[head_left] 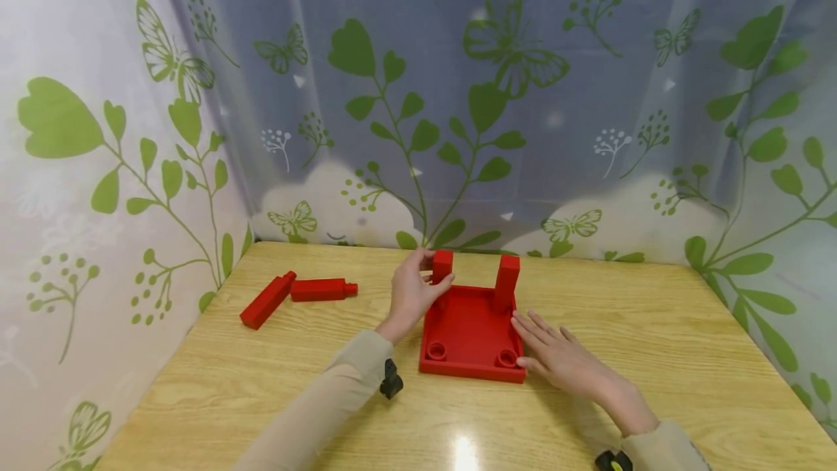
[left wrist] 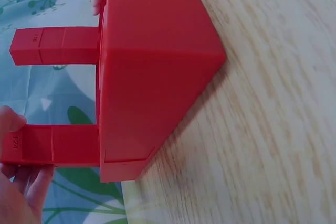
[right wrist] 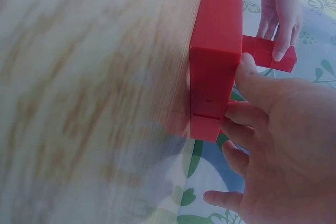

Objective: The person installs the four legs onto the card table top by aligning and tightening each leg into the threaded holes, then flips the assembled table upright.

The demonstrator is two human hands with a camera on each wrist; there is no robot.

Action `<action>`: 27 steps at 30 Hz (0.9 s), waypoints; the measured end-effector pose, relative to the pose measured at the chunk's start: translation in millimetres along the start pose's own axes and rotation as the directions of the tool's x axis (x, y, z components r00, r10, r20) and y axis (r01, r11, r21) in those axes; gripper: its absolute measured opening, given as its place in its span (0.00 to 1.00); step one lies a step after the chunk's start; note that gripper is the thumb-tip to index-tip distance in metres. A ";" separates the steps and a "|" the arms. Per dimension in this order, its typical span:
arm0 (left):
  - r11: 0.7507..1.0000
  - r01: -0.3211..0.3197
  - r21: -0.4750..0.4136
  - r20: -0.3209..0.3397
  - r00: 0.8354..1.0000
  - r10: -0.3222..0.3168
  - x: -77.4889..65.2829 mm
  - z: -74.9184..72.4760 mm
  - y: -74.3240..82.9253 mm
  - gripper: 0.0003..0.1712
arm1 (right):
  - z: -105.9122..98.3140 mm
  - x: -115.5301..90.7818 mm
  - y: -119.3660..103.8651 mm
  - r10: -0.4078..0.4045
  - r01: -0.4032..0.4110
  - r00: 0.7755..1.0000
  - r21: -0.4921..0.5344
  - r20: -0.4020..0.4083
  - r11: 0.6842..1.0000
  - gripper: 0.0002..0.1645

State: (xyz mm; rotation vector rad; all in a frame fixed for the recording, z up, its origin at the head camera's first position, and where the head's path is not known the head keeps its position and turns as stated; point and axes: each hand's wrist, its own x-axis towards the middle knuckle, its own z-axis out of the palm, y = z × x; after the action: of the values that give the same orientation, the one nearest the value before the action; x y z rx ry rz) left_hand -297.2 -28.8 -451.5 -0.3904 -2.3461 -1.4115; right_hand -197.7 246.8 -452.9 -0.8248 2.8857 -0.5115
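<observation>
A red square toy tabletop (head_left: 469,325) lies underside up on the table, with a raised rim and round sockets at its two near corners. Red legs stand upright at both far corners. My left hand (head_left: 413,295) grips the far-left leg (head_left: 442,263) between thumb and fingers; in the left wrist view that leg (left wrist: 58,145) bears a moulded number. The far-right leg (head_left: 506,283) stands untouched. Against the tabletop's right side rests my right hand (head_left: 565,360), fingers mostly straight; in the right wrist view its thumb touches the rim (right wrist: 216,85).
Two more red legs (head_left: 267,301) (head_left: 320,289), each with a peg at one end, lie on the wooden table (head_left: 261,391) to the left. A patterned curtain (head_left: 418,93) hangs behind the table's far edge and along both sides.
</observation>
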 end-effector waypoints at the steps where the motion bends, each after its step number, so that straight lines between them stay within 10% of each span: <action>1: 1.000 -0.001 -0.001 -0.001 1.000 0.001 0.0 0.2 -0.1 0.22 | 0.3 0.1 0.5 0.000 0.000 1.000 -0.003 -0.002 1.000 0.41; 15: 1.000 -0.006 -0.015 0.112 0.994 0.008 1.6 -8.0 -4.3 0.27 | 1.6 0.7 2.2 0.000 0.000 1.000 -0.014 -0.003 1.000 0.41; 27: 0.995 -0.074 0.072 0.247 0.968 0.054 -3.1 -55.8 -40.4 0.34 | 1.1 1.0 1.3 0.002 -0.002 1.000 -0.017 0.002 1.000 0.41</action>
State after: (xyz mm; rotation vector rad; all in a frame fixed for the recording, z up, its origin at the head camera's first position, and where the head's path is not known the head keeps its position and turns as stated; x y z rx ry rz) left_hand -301.8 -97.0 -460.8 -0.6447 -2.5498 -1.2975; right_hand -199.0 247.1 -454.3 -0.8236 2.8924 -0.4865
